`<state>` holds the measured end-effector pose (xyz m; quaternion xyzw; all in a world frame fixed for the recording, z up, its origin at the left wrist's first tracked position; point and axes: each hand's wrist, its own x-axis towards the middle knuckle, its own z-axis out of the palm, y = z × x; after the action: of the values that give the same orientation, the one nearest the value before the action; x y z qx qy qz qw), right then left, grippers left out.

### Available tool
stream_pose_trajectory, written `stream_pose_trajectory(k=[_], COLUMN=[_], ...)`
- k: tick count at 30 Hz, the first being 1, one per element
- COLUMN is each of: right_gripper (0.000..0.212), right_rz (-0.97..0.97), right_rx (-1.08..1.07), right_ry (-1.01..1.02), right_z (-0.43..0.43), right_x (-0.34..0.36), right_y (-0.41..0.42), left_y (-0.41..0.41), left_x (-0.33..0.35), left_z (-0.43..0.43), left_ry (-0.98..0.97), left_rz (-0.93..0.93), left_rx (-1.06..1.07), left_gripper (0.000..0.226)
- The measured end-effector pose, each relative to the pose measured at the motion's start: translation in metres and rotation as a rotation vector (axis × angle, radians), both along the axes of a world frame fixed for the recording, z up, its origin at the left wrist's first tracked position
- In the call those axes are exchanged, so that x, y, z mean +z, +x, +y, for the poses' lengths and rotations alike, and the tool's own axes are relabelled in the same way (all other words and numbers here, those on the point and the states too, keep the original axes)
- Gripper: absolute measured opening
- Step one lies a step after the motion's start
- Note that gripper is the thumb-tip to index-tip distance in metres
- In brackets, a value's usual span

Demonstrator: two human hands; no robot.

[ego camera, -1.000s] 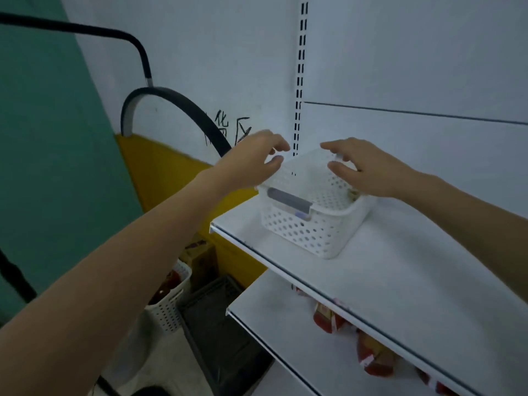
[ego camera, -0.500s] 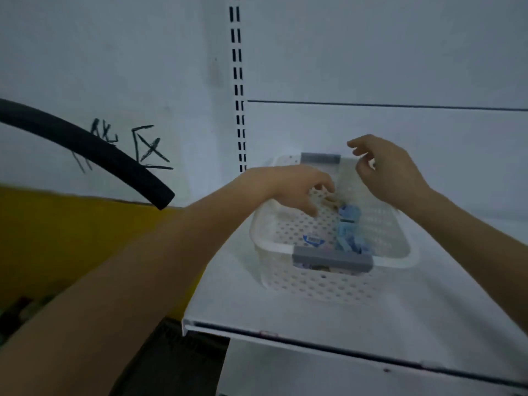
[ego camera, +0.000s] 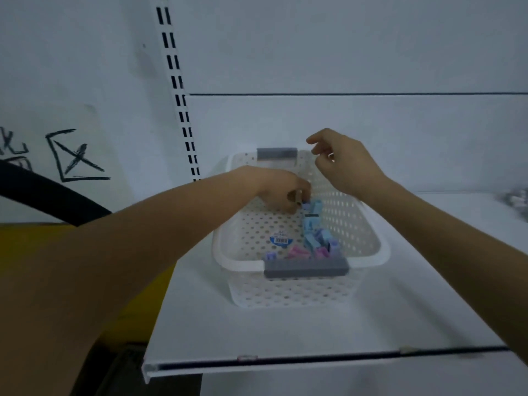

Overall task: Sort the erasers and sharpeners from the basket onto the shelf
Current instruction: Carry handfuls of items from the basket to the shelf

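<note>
- Moved since a second earlier: both hands had been at the rim of the basket [ego camera: 271, 292]. The left hand [ego camera: 278, 191] had since gone down inside it, and the right hand [ego camera: 347, 167] had come over the far wall.
- Shelf [ego camera: 285, 332], white: bore the basket near its left end, probably so that pieces could be laid out on the bare board alongside.
- Basket, white, perforated, grey handles: stood flat, one handle toward the viewer, with neither hand gripping it.
- Left arm: reached in from the lower left with the wrist bent down and the fingers curled at the top of the heap. Whether they had closed on a piece could not be told (the fingertips were hidden by the knuckles).
- Right hand: hovered above the far wall, fingers loosely curled and apart, holding nothing. Judged to be waiting its turn.
- Erasers and sharpeners [ego camera: 314, 238], small blue, pink and purple pieces: lay in the basket, heaped toward the near handle. Which were which could not be told, and many remained to be taken out.
- Sticker [ego camera: 281, 240], blue and white: lay on the basket floor, left of the heap.
</note>
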<state>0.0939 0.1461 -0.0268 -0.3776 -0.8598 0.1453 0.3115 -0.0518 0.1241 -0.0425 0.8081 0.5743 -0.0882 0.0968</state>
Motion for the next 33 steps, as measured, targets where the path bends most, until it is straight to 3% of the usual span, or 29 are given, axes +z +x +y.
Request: stream_pose_trajectory(k=[12,16,21,30,33], right_gripper=[0.029,0.028,0.027,0.025,0.024], right_rz=[0.049,0.065,0.068,0.077,0.080], right_rx=[0.013,0.010,0.003,0.024,0.029], right_ry=[-0.004,-0.018,-0.012,-0.022,-0.006], right_z=[-0.0004,-0.0005,-0.0010,0.0042,0.0053], right_x=[-0.0028,-0.0027,-0.0041,-0.0061,-0.0065], right_y=[0.0022,0.0026,0.0030,0.0030,0.0027], left_y=[0.0001,-0.0020,0.0016,0.0022,0.0006], left_x=[-0.0001,0.0004,0.0003,-0.0007,-0.0001], left_z=[0.0003,0.0000,-0.0026,-0.0014,-0.0011], left_ry=[0.115,0.112,0.037,0.028,0.041], left_rz=[0.064,0.079,0.058,0.045,0.079], left_rx=[-0.046,-0.003,0.006,-0.005,-0.010], left_gripper=[0.008,0.015,0.046,0.013,0.012])
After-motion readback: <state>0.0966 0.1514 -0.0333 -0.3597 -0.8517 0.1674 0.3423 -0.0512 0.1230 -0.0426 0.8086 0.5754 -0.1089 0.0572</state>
